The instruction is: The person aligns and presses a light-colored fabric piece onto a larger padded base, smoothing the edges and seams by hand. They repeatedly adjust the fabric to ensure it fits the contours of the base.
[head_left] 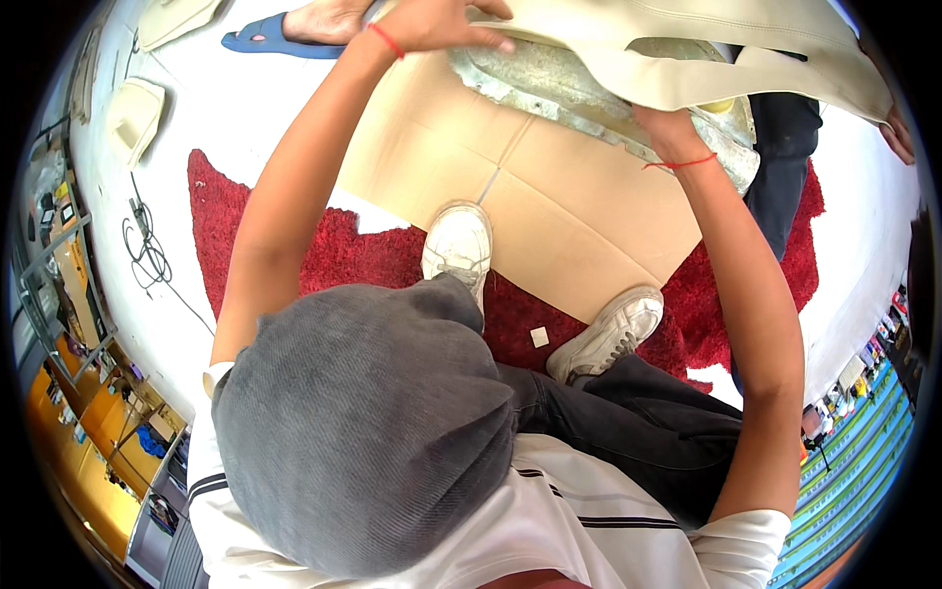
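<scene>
A large beige leather-like cover (716, 83) with stitched edges and cut-out openings lies over a worn, grey-green rigid shell (549, 86). My left hand (439, 24) is at the cover's left end, its fingers stretched and apart; whether it touches the cover is unclear. Beneath the cover's near edge reaches my right hand (667, 130), beside the shell. The cover hides its fingers, so their grip does not show. At the far right, another person's hand (897, 135) is at the cover's edge.
Flattened cardboard (559, 211) lies under the shell, over a red shaggy rug (363, 257). Another person's blue sandal (280, 37) is at the top left. Beige pieces (135, 118) and a coiled black cable (145, 250) lie left. Shelving (74, 255) stands along the left rim.
</scene>
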`<state>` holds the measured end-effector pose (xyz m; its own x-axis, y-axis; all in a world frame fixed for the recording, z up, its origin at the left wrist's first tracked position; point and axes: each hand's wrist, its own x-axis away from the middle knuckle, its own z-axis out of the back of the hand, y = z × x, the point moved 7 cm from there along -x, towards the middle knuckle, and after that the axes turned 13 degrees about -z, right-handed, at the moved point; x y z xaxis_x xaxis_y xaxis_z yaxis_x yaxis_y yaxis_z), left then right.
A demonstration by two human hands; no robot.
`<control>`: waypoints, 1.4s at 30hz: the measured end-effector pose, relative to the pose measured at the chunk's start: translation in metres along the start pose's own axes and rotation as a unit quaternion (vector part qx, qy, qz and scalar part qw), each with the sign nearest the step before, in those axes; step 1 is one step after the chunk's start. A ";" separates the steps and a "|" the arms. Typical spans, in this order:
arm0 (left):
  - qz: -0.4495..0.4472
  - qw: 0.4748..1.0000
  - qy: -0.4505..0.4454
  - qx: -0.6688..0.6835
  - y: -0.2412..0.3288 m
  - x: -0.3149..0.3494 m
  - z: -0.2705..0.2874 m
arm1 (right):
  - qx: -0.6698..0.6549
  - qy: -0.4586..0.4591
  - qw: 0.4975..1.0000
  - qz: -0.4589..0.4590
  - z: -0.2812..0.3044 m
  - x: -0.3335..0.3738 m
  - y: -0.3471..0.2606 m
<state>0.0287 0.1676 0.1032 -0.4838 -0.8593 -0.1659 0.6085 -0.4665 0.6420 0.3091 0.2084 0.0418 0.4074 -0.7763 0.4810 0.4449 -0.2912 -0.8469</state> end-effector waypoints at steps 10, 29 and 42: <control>0.087 0.988 0.128 0.005 -0.006 0.003 -0.013 | -0.005 0.082 0.992 -0.095 0.002 -0.041 0.031; 0.233 0.926 0.250 0.157 -0.048 0.089 -0.014 | -0.064 -0.012 0.981 -0.181 -0.006 -0.035 0.029; -0.072 0.991 0.108 -0.030 0.028 0.024 -0.016 | 0.364 0.139 0.905 0.173 -0.025 0.038 -0.009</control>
<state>0.0440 0.1302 0.1059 -0.4269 -0.8043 -0.4134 0.5823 -0.5943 0.5548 0.3001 0.1673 0.0624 0.4521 -0.8903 0.0537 0.7771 0.3636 -0.5138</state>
